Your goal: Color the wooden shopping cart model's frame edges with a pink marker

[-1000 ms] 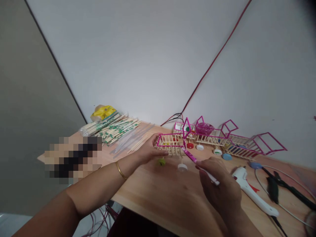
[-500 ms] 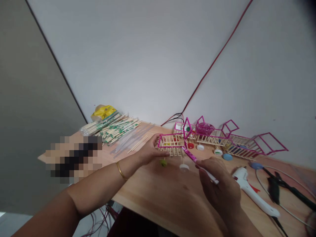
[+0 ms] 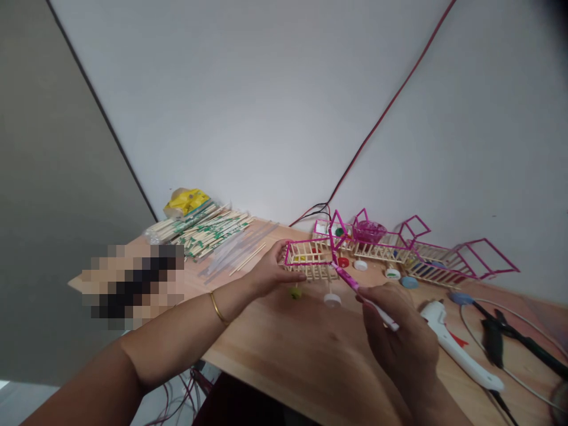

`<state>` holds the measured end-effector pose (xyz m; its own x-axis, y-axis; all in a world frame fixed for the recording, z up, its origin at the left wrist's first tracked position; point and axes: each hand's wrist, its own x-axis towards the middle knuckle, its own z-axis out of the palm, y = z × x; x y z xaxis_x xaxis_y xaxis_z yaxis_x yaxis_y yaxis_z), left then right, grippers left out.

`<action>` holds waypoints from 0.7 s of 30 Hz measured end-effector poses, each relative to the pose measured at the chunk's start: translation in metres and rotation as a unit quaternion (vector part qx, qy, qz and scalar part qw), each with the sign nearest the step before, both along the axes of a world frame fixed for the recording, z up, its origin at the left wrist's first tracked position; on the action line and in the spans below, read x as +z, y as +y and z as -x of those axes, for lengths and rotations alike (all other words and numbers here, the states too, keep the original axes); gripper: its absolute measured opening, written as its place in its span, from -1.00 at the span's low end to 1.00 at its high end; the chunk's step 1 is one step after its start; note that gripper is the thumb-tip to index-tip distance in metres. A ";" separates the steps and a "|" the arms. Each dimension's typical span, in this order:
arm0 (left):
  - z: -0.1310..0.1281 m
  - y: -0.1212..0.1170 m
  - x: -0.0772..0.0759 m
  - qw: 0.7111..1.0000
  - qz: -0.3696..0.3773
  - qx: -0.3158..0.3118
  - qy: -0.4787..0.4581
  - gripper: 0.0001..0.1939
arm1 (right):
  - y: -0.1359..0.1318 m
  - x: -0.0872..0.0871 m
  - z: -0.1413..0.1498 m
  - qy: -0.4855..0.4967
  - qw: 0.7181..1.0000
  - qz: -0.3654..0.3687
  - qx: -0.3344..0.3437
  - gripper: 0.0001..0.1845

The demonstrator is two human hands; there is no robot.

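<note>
My left hand grips the left end of a small cart built of bamboo sticks, with bottle caps for wheels. Magenta paint coats its top rails and upright handle frame; the lower slats are bare wood. A white cap wheel and a yellow-green one show below. My right hand is closed around a white-handled brush smeared with magenta. The brush tip touches or nearly touches the cart's right corner, at the foot of the handle frame.
Several similar carts stand along the wall, near a bowl of magenta paint. A white glue gun and black-handled pliers-like tool lie right. Bundled sticks, clear glue sticks and a yellow bag lie left.
My right hand and the brush have shifted slightly to the right, the tip still near the cart's right corner. The cart and my left hand have hardly moved.
</note>
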<state>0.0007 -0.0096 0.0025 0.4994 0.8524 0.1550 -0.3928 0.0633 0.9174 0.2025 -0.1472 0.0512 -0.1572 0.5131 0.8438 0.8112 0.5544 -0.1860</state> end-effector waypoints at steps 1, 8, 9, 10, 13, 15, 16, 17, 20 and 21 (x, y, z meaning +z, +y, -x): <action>0.000 0.000 0.000 1.000 -0.004 0.001 0.001 -0.17 | 0.000 0.000 0.000 -0.003 1.000 -0.002 0.006 -0.85; -0.001 -0.002 -0.001 0.999 -0.026 0.009 0.016 -0.17 | 0.003 -0.001 0.004 -0.027 0.999 0.002 0.021 -0.85; -0.001 -0.002 -0.001 0.999 -0.029 0.011 0.019 -0.16 | 0.003 -0.001 0.004 -0.027 0.999 0.003 0.023 -0.85; -0.001 -0.002 -0.001 0.999 -0.031 0.013 0.022 -0.16 | 0.004 -0.001 0.004 -0.026 0.999 0.004 0.026 -0.85; -0.001 -0.003 -0.001 0.998 -0.042 0.019 0.031 -0.15 | 0.004 -0.001 0.005 -0.021 0.999 0.006 0.027 -0.84; -0.001 -0.004 0.001 0.998 -0.047 0.025 0.040 -0.14 | 0.004 -0.001 0.005 -0.023 0.999 0.003 0.035 -0.84; -0.001 -0.004 0.001 0.997 -0.049 0.029 0.045 -0.13 | 0.004 -0.001 0.006 -0.027 0.999 0.003 0.042 -0.84; -0.001 -0.005 0.002 0.997 -0.050 0.034 0.050 -0.13 | 0.004 -0.002 0.007 -0.032 0.998 0.004 0.049 -0.84; -0.001 -0.006 0.005 0.996 -0.053 0.047 0.058 -0.12 | 0.005 -0.004 0.008 -0.040 0.998 0.006 0.049 -0.85; -0.001 -0.007 0.006 0.996 -0.052 0.049 0.061 -0.12 | 0.005 -0.005 0.008 -0.039 0.998 0.004 0.043 -0.85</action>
